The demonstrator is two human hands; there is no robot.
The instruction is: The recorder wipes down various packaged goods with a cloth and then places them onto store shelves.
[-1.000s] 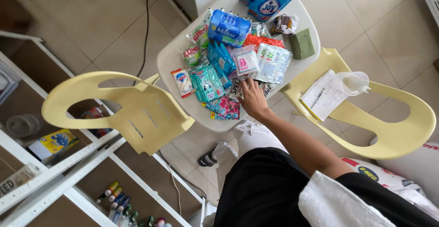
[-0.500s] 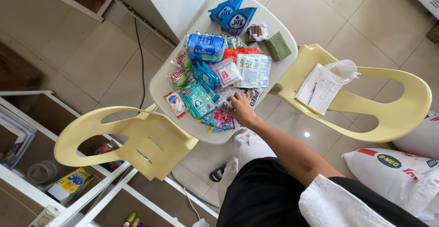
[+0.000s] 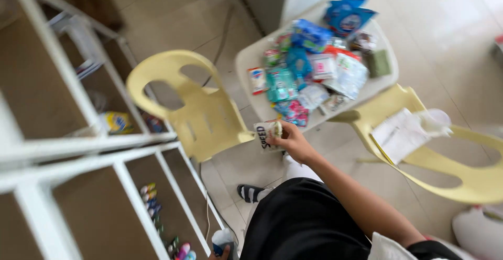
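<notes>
Right hand (image 3: 294,140), centre of frame: fingers clamped on a small white sachet (image 3: 268,134), lifted clear of the round table (image 3: 246,66) and held just below its near edge, beside the yellow chair (image 3: 201,116).

Left hand (image 3: 220,252), bottom edge of frame: only a sliver shows, next to a white-and-blue packet (image 3: 224,238); whether the fingers grip it cannot be told.

The table, upper centre, carries a dense heap of packets (image 3: 314,61), blue, teal, red and white, so by the look of it one sachet is off the pile and most remains.

White shelving unit (image 3: 120,150), left of frame: compartments mostly bare, a yellow box (image 3: 118,122) in one, small colourful bottles (image 3: 149,197) lower down.

Second yellow chair (image 3: 471,171), right, holds papers (image 3: 401,134).
</notes>
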